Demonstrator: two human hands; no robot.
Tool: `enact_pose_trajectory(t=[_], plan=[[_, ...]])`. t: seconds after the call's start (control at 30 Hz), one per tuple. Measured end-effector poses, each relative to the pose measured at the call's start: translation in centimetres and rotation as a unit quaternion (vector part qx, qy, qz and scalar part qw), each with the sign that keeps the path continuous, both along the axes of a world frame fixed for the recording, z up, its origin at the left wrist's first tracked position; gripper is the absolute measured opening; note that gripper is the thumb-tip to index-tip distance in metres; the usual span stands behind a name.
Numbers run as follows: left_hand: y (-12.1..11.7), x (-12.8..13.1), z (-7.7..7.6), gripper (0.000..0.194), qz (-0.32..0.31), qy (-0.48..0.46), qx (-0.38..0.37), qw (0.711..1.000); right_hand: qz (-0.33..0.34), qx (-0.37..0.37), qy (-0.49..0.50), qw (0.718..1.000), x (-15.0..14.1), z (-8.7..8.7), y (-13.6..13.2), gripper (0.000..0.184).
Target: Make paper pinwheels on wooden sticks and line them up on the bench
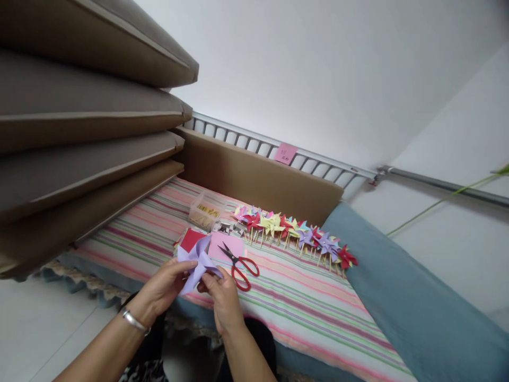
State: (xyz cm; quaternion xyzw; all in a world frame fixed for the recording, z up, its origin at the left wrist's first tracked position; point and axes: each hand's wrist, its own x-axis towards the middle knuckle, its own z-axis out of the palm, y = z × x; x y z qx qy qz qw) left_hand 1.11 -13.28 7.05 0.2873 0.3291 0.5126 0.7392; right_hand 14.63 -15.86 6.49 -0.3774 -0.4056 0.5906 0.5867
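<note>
Lilac paper pinwheel held between left hand and right hand

The left hand grips the pinwheel from its near left side, thumb laid on top of the folded paper and fingers curled beneath it. The right hand pinches a blade on the opposite side between thumb and fingertips. The pinwheel sits between the two hands, above the near edge of a striped cloth. A silver bracelet circles the left wrist.

Just beyond the right hand lie red-handled scissors, blades slightly parted and pointing away; they rest partly on a pink sheet. Directly past the left hand, partly covered by the pinwheel, is a stack of paper with a red sheet on top. Farther out from both hands stands a clear plastic box with small golden pieces and pale sticks inside, and beside it a shiny metallic item too blurred to name.

Well to the right of the right hand and farther away, a row of finished pinwheels in red, yellow and lilac stretches across the cloth, pale sticks pointing nearer.
</note>
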Motion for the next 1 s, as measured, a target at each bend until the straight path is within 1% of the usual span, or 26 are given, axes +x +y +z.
enact_pose_trajectory(t=[0.17,0.3,0.37,0.43,0.47,0.53,0.6,0.63,0.67,0.73,0.8,0.87,0.93,1.0], plan=[[-1.4,0.9,1.4,0.012,-0.028,-0.001,0.036,0.999,-0.023,0.013,-0.004,1.000,-0.1,1.1,-1.0,0.027],[-1.7,1.2,1.6,0.016,-0.033,0.023,0.060,0.997,-0.026,0.011,-0.020,0.999,0.4,0.8,-1.4,0.027],[-1.5,1.2,1.4,0.019,0.002,0.071,0.058,0.996,-0.048,0.007,-0.043,0.998,1.3,0.4,-1.4,0.031],[-1.2,1.3,1.1,0.025,0.064,0.147,0.050,0.986,-0.117,0.018,-0.080,0.990,2.3,0.0,-1.4,0.037],[-1.1,1.3,0.9,0.026,0.089,0.188,0.052,0.977,-0.158,0.031,-0.106,0.981,2.8,0.0,-1.3,0.038],[-0.9,1.6,0.6,0.022,0.117,0.264,0.089,0.953,-0.214,0.075,-0.169,0.959,3.5,0.1,-1.3,0.031],[-0.9,1.9,0.4,0.016,0.135,0.333,0.171,0.917,-0.208,0.119,-0.228,0.944,3.5,0.5,-1.3,0.020],[-1.1,2.1,0.4,0.014,0.145,0.367,0.219,0.893,-0.195,0.132,-0.245,0.941,3.3,0.7,-1.3,0.017],[-1.3,2.3,0.4,0.014,0.154,0.399,0.263,0.865,-0.184,0.136,-0.250,0.941,3.0,0.9,-1.4,0.018],[-1.9,2.6,0.4,0.016,0.163,0.457,0.326,0.811,-0.176,0.115,-0.237,0.948,2.4,1.0,-1.4,0.020],[-2.5,2.7,0.4,0.015,0.161,0.505,0.365,0.766,-0.183,0.083,-0.204,0.958,1.9,0.8,-1.4,0.024],[-3.0,2.7,0.4,0.011,0.157,0.540,0.398,0.725,-0.175,0.061,-0.172,0.968,1.7,0.4,-1.4,0.025],[-3.2,2.8,0.2,0.011,0.153,0.558,0.428,0.695,-0.160,0.047,-0.151,0.974,1.8,0.0,-1.4,0.025],[-3.3,3.0,0.0,0.013,0.151,0.565,0.443,0.680,-0.157,0.039,-0.145,0.976,2.0,-0.2,-1.3,0.023]])
